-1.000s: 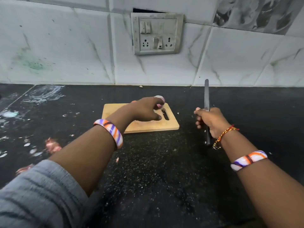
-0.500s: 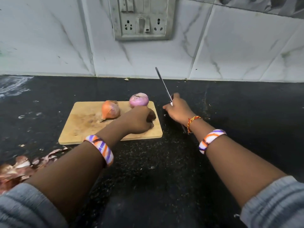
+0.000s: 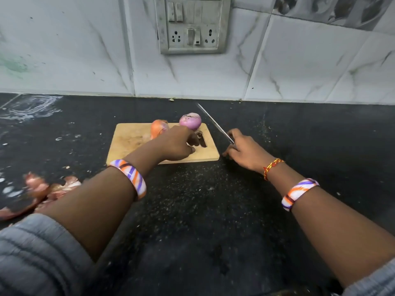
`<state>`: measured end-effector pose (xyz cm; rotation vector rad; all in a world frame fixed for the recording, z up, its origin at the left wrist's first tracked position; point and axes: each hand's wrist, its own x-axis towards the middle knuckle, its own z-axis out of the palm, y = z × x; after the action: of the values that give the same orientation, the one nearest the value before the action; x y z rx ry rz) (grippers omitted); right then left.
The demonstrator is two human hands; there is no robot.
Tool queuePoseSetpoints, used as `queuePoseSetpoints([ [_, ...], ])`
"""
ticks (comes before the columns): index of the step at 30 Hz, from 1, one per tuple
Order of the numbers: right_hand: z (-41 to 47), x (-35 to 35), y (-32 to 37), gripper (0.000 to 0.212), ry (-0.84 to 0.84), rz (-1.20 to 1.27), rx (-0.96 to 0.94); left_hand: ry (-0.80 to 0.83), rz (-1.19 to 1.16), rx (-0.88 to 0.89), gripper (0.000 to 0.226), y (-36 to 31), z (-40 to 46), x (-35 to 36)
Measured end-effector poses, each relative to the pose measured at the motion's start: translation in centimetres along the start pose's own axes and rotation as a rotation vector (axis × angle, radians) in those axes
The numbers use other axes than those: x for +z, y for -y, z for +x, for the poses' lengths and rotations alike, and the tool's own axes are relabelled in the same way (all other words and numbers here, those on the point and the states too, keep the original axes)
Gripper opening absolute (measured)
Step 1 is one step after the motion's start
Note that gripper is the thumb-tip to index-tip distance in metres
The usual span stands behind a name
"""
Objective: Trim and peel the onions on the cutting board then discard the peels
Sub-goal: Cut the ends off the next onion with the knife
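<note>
A wooden cutting board (image 3: pixel 128 142) lies on the black counter. Two onions sit at its far edge: an orange-brown unpeeled onion (image 3: pixel 159 128) and, to its right, a peeled purple onion (image 3: pixel 190 120). My left hand (image 3: pixel 175 145) rests on the board just in front of the onions, partly hiding the unpeeled one; its fingers are curled beside the board's handle hole and hold nothing. My right hand (image 3: pixel 243 152), just right of the board, grips the handle of a knife (image 3: pixel 213 122). The blade slants up and left, and its tip lies just right of the purple onion.
A heap of reddish onion peels (image 3: pixel 42 189) lies on the counter at the left, by my left forearm. The black counter (image 3: pixel 192 210) is speckled with crumbs. A tiled wall with a switch and socket plate (image 3: pixel 192 24) stands behind the board.
My left hand let go of the purple onion on the board and settled in front of the onions. The knife swung from upright to slanting left, and my right hand moved up to the board.
</note>
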<state>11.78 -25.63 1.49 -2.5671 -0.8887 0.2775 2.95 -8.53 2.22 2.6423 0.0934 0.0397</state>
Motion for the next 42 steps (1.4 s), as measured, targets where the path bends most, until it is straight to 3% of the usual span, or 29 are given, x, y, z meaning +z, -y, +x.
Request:
queuePoseSetpoints([
  [9, -6.6, 5.5, 7.6, 0.032, -0.223, -0.041, 0.229, -0.066, 0.036, -0.012, 0.03, 3.4, -8.6, -2.1],
  [17, -8.9, 10.3, 17.4, 0.036, -0.19, -0.017, 0.124, -0.214, 0.015, -0.054, 0.027, 6.1, -13.9, -4.7],
  [22, -8.9, 12.0, 20.3, 0.03, -0.045, 0.276, 0.107, -0.271, 0.04, -0.053, 0.026, 6.9, -15.7, -5.3],
  [27, -8.0, 11.6, 19.3, 0.021, -0.085, 0.523, 0.257, -0.302, -0.003, -0.084, 0.023, 7.8, -16.7, -6.1],
  [31, -8.5, 10.5, 19.6, 0.01, 0.073, 0.79, 0.247, -0.311, -0.02, -0.099, 0.018, 7.7, -16.0, -5.8],
  [34, -8.7, 9.0, 18.7, 0.011, 0.059, 0.678, 0.205, -0.463, -0.067, -0.191, 0.022, 7.2, -14.3, -5.6],
  [36, -8.9, 7.7, 17.6, 0.016, 0.159, 0.502, 0.227, -0.567, -0.086, -0.227, 0.028, 6.8, -12.8, -5.4],
  [39, -8.1, 6.3, 15.6, 0.015, 0.175, 0.308, 0.231, -0.555, -0.072, -0.169, 0.019, 6.3, -9.8, -5.3],
  [42, -6.4, 4.4, 13.5, 0.022, 0.126, 0.28, 0.199, -0.452, 0.037, -0.136, 0.04, 6.4, -6.4, -5.2],
])
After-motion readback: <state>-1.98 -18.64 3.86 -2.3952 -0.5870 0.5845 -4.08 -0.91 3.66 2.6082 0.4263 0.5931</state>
